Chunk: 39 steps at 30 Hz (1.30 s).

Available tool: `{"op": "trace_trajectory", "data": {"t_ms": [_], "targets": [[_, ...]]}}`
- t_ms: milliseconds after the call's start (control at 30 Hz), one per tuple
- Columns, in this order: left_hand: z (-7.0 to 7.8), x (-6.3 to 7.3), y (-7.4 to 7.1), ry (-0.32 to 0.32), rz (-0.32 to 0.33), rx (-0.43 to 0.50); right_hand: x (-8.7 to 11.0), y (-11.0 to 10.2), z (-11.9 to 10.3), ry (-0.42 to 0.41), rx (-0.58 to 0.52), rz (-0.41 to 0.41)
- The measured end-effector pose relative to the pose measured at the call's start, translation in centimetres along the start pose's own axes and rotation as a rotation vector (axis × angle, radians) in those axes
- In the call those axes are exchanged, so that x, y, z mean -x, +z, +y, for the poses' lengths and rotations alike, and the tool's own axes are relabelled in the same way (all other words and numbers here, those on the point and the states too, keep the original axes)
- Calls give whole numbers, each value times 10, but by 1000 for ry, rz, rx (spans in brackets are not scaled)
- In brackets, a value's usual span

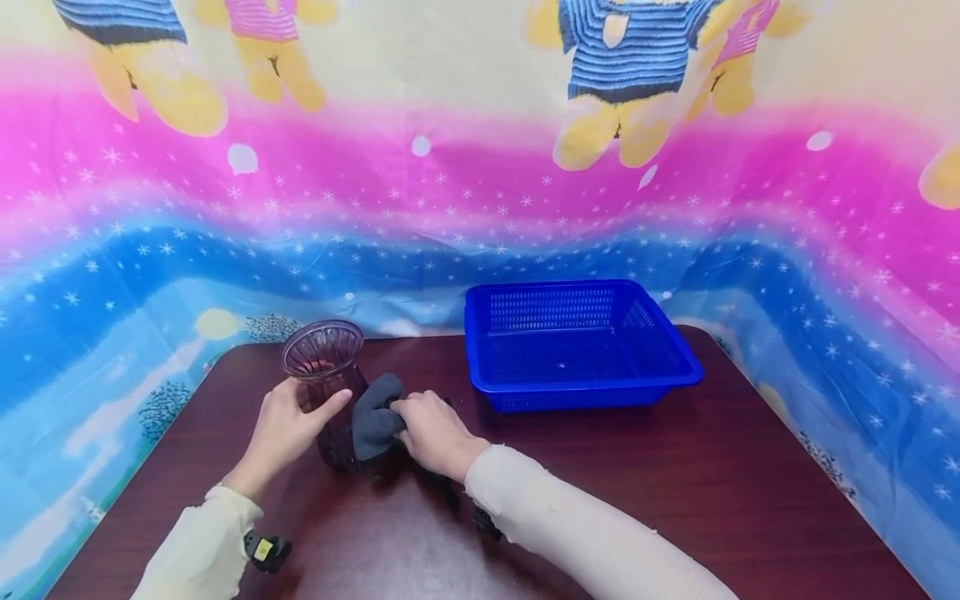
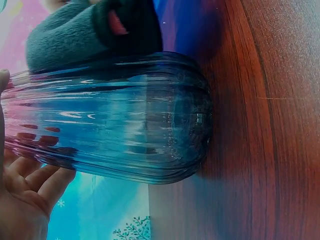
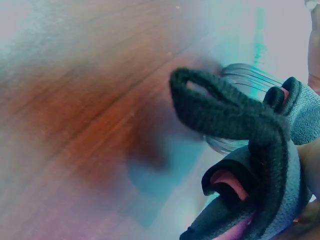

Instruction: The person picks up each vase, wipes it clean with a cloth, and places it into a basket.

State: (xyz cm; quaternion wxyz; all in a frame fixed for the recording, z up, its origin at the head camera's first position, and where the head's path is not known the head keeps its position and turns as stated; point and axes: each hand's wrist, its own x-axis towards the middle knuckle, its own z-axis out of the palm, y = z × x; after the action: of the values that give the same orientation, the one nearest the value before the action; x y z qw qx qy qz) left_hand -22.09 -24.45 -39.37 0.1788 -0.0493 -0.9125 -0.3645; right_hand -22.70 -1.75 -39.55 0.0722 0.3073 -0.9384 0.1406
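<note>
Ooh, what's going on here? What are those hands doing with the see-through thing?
A person is handling a ribbed glass vase. Their left hand holds it, with its wide mouth facing up. Their right hand grips a dark gray cloth with black edging, which is up against the side of the vase. A blue basket sits on the brown table, off to the right, and neither hand is touching it.

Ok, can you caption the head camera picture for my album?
Left grip on a see-through vase, right grip holding a grey cloth beside it, blue basket nearby.
</note>
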Motion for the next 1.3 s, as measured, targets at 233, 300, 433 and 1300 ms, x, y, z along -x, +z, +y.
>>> {"op": "trace_trajectory", "data": {"t_ms": [233,300,433,1300], "targets": [[1,1,0,-2,-4,4,-5,-14,-3,-3,-8,19],[1,1,-1,-6,-6,1,-7,-17,-4,-8,0,29],[1,1,0,-11,-8,-3,-10,-20,-4,-11,19,36],[5,2,-3,-19,-10,13,1,7,-2,3,90,-25]]}}
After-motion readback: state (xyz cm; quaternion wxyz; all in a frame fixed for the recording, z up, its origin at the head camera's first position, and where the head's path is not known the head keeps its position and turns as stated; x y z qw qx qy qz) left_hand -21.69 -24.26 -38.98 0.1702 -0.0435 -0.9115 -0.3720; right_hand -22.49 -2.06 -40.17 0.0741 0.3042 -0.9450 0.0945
